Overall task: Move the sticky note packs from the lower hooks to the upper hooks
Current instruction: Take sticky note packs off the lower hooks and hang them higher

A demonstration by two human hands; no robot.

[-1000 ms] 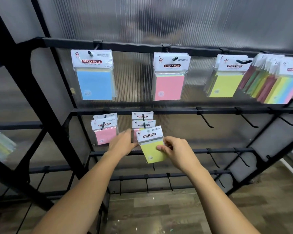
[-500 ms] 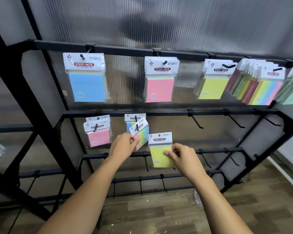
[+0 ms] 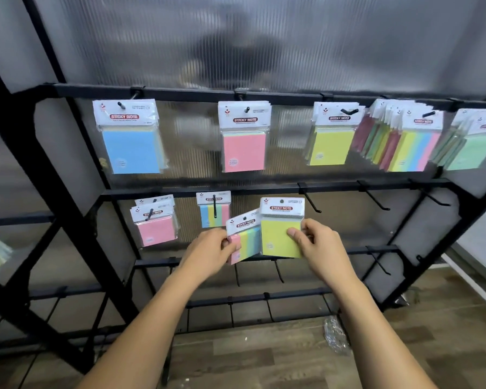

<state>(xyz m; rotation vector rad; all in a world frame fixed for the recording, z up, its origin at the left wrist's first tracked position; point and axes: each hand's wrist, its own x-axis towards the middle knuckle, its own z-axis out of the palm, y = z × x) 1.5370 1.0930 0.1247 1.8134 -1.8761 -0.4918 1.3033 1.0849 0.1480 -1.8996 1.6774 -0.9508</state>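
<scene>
The left hand pinches the striped sticky note pack. The right hand pinches the yellow sticky note pack. Both packs are off the lower hooks. They look light, with slick sleeves; holding the pad body leaves the header hole free.

Rack: black metal, matt. Hooks: thin black wire. Back panel: ribbed translucent plastic, semi-gloss. Sticky note packs: glossy clear film over paper. Floor: wood-look planks, matt.
</scene>
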